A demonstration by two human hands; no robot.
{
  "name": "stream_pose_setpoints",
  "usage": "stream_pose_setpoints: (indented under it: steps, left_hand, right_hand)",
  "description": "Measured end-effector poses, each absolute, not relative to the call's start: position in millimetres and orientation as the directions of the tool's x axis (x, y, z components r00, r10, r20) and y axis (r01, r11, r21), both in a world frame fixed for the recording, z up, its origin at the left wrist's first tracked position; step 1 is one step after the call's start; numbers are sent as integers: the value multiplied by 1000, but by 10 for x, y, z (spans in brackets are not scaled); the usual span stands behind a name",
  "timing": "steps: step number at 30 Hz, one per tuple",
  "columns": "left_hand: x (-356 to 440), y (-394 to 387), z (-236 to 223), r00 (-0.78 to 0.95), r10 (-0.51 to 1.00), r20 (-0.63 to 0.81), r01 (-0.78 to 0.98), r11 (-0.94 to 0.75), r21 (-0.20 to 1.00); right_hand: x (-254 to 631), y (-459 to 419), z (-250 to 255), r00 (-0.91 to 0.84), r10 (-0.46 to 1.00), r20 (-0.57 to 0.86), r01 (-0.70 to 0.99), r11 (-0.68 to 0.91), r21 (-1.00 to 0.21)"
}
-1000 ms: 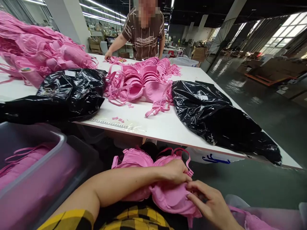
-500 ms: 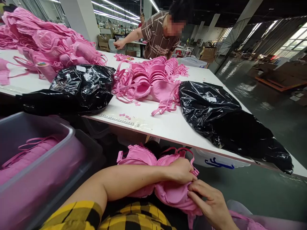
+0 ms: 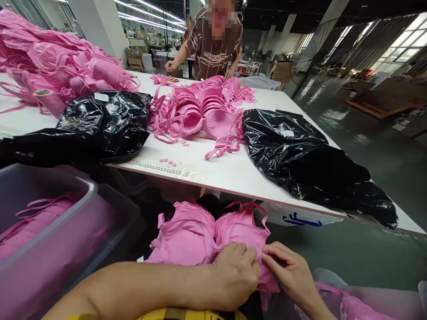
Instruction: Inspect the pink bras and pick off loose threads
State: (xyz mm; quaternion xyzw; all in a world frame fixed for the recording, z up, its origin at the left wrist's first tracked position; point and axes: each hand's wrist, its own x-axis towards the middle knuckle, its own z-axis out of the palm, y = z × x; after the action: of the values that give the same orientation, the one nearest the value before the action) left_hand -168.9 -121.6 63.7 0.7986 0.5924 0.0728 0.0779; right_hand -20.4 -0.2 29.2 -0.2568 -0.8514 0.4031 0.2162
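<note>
A stack of pink bras (image 3: 187, 235) rests on my lap, cups facing up. My left hand (image 3: 236, 273) reaches across to the right cup of the top bra, its fingers curled closed on the fabric; the fingertips are partly hidden. At that cup's outer side, my right hand (image 3: 292, 271) pinches the edge between thumb and fingers. A looped pink strap (image 3: 262, 213) stands up at the far side of the stack.
On the white table (image 3: 196, 164) are nested pink bras (image 3: 213, 102), two black plastic bags (image 3: 110, 120) and a large pink heap (image 3: 60, 62). A grey bin (image 3: 90, 191) stands left. Across the table stands a person (image 3: 213, 49). A clear tub (image 3: 333, 280) is at right.
My left hand has come nearer to me, from the cup's upper edge down to its middle. My right hand stays at the edge. The person opposite has straightened up.
</note>
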Motion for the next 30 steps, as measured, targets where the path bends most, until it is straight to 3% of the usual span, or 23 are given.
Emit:
stream_pose_setpoints:
  steps: [4, 8, 11, 16, 22, 25, 30]
  left_hand:
    - [-1602, -1138, 540, 124, 984, -125, 953, -83, 291]
    - [-1577, -1081, 465, 14, 997, -73, 935, 12, 353]
    - [-1565, -1130, 366, 61, 996, 61, 949, -77, 305]
    - [-1651, -1214, 244, 277, 902, 331, 945, -317, 73]
    - [-1685, -1198, 292, 377, 836, 398, 914, -406, -14]
    - [-1643, -1174, 296, 350, 827, 440, 922, -388, -4]
    - [-1634, -1138, 296, 415, 711, 567, 879, -475, -49]
  right_hand:
    - [-215, -64, 303, -772, 632, 74, 324, 491, -809]
    - [-202, -71, 346, -794, 608, -2, 367, 476, -799]
    - [-185, -86, 368, -798, 599, -59, 380, 425, -822]
    - [-236, -152, 332, -728, 676, -113, 360, 236, -902]
    - [-233, -211, 249, -686, 717, -121, 240, 66, -969]
    - [-221, -221, 213, -712, 698, -72, 166, 67, -984]
    - [-272, -243, 188, -752, 658, 44, 117, 200, -973]
